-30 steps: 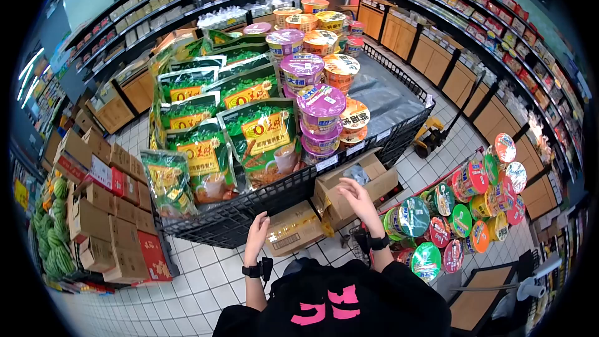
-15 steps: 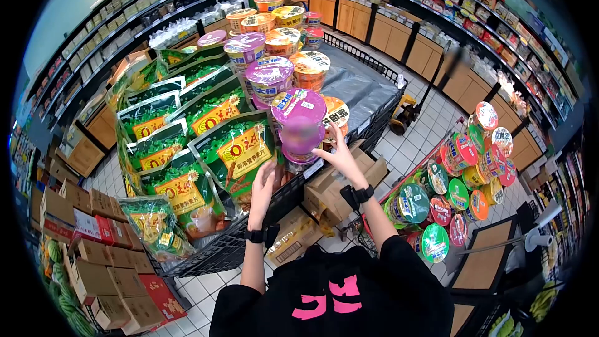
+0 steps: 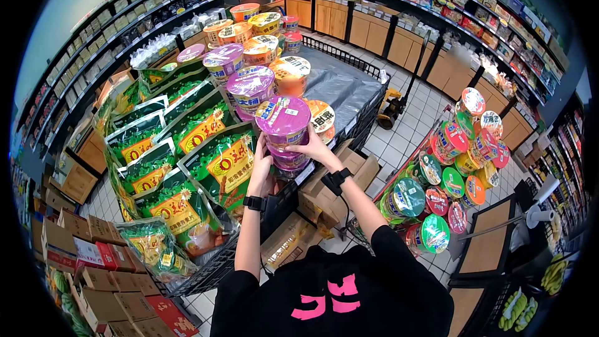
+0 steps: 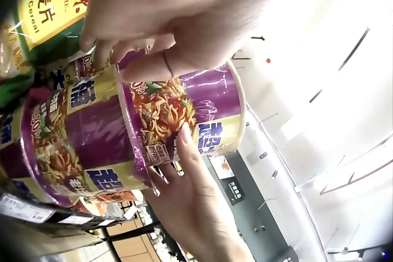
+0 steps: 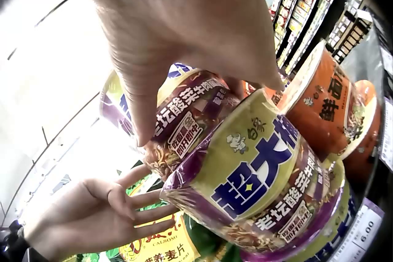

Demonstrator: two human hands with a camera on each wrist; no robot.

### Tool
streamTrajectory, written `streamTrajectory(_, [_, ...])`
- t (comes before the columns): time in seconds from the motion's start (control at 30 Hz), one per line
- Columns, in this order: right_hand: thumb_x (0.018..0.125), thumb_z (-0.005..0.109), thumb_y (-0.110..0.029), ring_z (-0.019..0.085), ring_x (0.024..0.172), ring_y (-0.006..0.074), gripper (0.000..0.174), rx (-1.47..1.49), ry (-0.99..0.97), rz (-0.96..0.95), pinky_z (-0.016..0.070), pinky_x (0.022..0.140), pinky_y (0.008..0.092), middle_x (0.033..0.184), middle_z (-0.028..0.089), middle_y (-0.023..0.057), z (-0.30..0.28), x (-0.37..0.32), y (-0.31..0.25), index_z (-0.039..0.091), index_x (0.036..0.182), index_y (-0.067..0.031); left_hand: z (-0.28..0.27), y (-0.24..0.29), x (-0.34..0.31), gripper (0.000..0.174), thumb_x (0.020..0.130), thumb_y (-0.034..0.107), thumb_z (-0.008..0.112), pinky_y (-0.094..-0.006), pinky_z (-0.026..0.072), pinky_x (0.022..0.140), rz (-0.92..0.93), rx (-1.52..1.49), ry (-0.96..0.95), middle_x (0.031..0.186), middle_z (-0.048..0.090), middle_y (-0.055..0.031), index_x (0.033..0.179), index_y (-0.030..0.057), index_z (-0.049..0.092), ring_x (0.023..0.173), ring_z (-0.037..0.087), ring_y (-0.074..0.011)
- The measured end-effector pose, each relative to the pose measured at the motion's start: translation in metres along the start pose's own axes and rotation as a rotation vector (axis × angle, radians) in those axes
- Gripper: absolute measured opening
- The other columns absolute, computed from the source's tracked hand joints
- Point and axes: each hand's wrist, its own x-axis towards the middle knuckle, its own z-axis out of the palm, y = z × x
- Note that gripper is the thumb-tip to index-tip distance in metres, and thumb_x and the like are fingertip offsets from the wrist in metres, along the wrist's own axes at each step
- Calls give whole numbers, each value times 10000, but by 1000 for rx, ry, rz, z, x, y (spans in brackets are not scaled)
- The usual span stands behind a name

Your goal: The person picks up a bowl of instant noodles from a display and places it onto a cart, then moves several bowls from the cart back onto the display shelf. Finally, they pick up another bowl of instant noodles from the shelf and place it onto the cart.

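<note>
A purple-lidded instant noodle cup [image 3: 283, 115] tops the stack at the crate's front edge, above another purple noodle cup [image 5: 258, 188]. My right hand [image 3: 313, 148] grips the top cup from the right, its thumb [image 4: 186, 136] on the printed side and the other fingers partly hidden behind it. On the left side, my left hand [image 3: 260, 165] rests beside the stack. Its fingers [image 5: 147, 216] reach nearly straight toward the seam between the cups, fingertips right at the wrap. Green cereal bags [image 3: 231, 162] stand close by the left hand.
Orange noodle cups [image 3: 291, 75] stand behind the purple ones in the black mesh crate [image 3: 274, 215]. Cardboard boxes [image 3: 318, 196] lie below its front edge. A cart of several noodle cups [image 3: 409, 198] is to the right; a yellow pallet jack [image 3: 391, 109] stands farther back.
Both hands have moved forward and up from in front of the crate to the purple cup stack. The right hand has taken hold of the top cup. The view has turned right.
</note>
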Motion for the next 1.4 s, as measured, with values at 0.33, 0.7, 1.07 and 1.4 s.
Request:
streamTrajectory(0.33, [615,897,-269,333,1359,268,1157,9,50,-99,299,1114,391,1457,329,179,-1,-5,-19,172,1477,-6,29,15,-23,852,727,-131,365,-327,408,1014,-22,-51,41,1479,327,-167,1519,86,138,1278,432,-254])
streamTrajectory(0.7, [636,895,-277,337,1360,258,1198,-115,131,-75,316,1113,407,1475,308,177,-39,-82,-50,100,1497,-32,59,-27,-51,831,750,-125,399,-247,453,836,-35,134,30,1484,336,-145,1521,74,157,1337,394,-251])
streamTrajectory(1.07, [636,884,-331,334,1367,312,1174,-230,378,78,311,1110,412,1454,335,214,-140,-169,-79,129,1477,-14,172,-50,-53,824,740,-83,419,-300,428,944,-137,142,-253,1489,339,-149,1517,68,187,1345,391,-277])
streamTrajectory(1.4, [591,847,-541,335,1350,401,1209,-526,622,209,300,1100,480,1425,367,250,-269,-289,-124,209,1458,8,332,-92,-79,749,786,-72,438,-302,428,962,-289,116,-555,1450,399,-165,1500,75,264,1289,456,-255])
